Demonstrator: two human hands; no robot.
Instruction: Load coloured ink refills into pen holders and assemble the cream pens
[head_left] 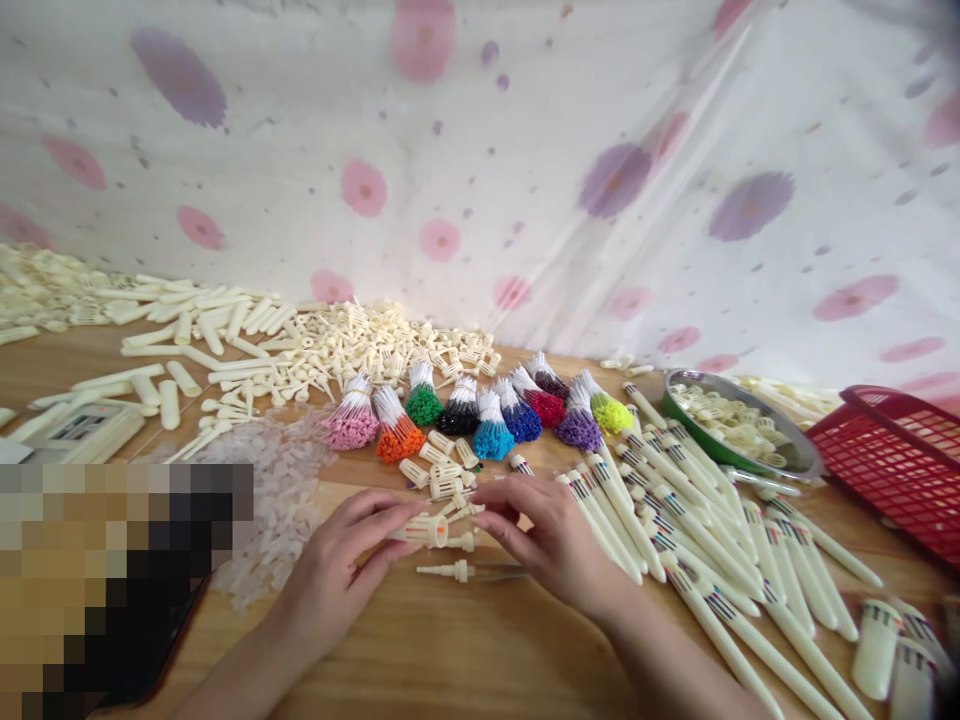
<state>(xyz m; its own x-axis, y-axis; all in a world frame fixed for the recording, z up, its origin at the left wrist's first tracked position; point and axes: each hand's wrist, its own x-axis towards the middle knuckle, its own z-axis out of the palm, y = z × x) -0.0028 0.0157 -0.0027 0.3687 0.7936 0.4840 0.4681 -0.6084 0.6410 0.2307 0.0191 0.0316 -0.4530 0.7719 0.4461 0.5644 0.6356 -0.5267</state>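
My left hand (341,560) pinches a small cream plastic pen part (425,530) between thumb and fingers, low over the wooden table (465,650). My right hand (536,535) hovers just right of it with fingers curled over several loose cream parts (442,478); whether it grips one I cannot make out. A thin cream piece with a pin (450,571) lies on the table between the hands. Behind them stands a row of coloured refill bundles (480,415) in pink, orange, green, black, blue, red, purple and yellow.
Assembled cream pens (705,560) lie in a heap at the right. A green bowl of rings (739,425) and a red basket (896,455) stand far right. Cream tubes and tips (247,335) cover the far left. Clear bits (274,500) lie left; a flowered sheet (525,150) hangs behind.
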